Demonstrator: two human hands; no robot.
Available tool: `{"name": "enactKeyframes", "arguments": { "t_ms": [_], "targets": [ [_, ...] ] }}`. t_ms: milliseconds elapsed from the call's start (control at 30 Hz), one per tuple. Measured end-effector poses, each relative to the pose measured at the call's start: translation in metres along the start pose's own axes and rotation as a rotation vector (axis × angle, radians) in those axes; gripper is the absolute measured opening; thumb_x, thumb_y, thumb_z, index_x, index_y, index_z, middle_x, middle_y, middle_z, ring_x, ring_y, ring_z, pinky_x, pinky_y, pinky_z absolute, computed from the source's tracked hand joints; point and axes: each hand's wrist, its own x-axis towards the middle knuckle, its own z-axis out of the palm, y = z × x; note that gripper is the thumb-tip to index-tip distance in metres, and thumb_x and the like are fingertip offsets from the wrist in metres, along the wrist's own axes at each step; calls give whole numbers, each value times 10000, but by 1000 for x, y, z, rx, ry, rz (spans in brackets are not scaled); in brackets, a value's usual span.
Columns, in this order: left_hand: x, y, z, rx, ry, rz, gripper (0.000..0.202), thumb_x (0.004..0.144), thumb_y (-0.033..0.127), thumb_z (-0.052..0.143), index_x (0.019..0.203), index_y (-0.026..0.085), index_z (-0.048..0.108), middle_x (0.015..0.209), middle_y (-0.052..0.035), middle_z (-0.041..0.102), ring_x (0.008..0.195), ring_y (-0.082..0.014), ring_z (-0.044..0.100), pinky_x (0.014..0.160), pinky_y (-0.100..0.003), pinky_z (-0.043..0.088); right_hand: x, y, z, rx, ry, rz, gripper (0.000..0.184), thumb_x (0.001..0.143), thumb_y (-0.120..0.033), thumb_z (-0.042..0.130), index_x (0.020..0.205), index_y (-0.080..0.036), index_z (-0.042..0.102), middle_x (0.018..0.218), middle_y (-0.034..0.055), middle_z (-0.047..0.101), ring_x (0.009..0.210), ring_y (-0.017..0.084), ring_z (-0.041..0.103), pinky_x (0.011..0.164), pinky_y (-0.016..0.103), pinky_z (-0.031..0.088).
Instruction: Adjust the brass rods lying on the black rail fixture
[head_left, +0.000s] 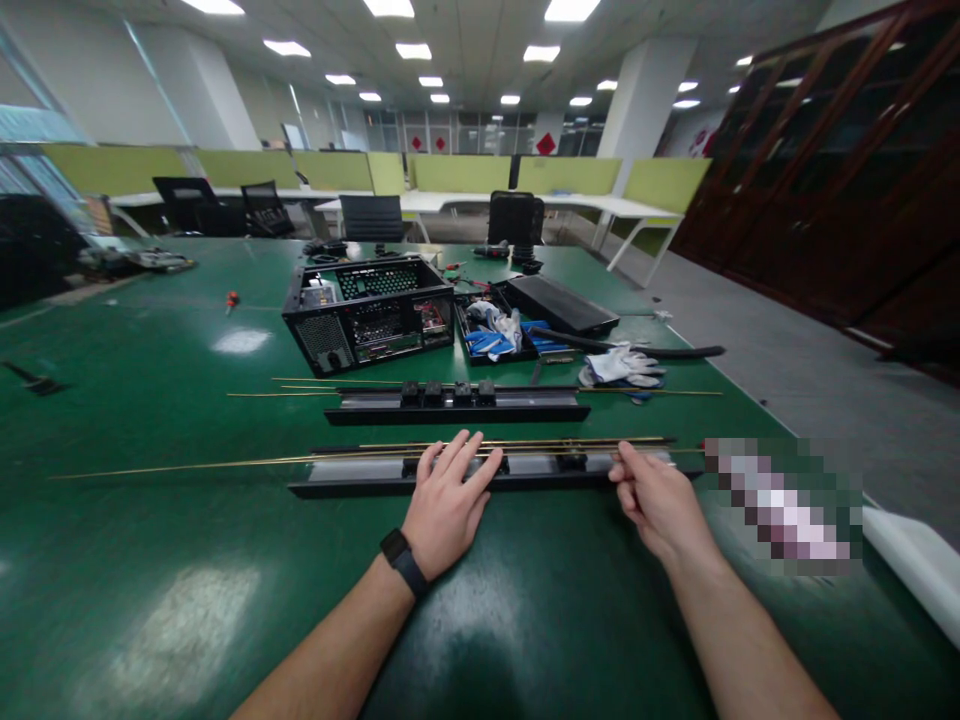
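Head view: both hands at a long matt black metal rail (525, 472) lying across the near part of the glossy green table (150, 560)
Left hand (448, 505) lies flat, fingers spread, on the rail and the thin straight brass rods (225, 463); right hand (654, 500) is curled by the rods, hold unclear. Rods look loose, so the work seems early; the second black rail (525, 409) behind carries four small blocks

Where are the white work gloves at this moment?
In the head view, the white work gloves lie right of centre on the green table, just beyond the far black rail and beside the black tray.
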Motion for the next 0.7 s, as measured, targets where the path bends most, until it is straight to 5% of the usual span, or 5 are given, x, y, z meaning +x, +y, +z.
{"name": "enactKeyframes", "arguments": {
  "t_ms": [200,433,700],
  "targets": [
    [0,0,0,-4,-2,0,541,972,214,567,1499,302,485,1573,-88,472,1482,-294,386,1191,-532,276,7,-3,-6,76,156,-42,470,629,-515,894,762,-151,629,575,-24,598,325,50,393,243,150,205],
    [0,0,0,-8,4,5,549,970,210,570,1504,297,479,1574,-97,469,1484,-298,379,1189,-538,267,1,0,0,-7,9,-11,510,615,-558,895,742,-149,617,592,-6,617,310,48,384,237,151,177],
    [-1,0,2,-5,4,3,545,968,211,567,1500,294,485,1570,-96,475,1480,-299,387,1188,-535,270,9,-3,-10,70,144,-48,427,667,-492,875,755,-150,634,582,-9,615,321,51,392,244,153,204]
  ]
}}
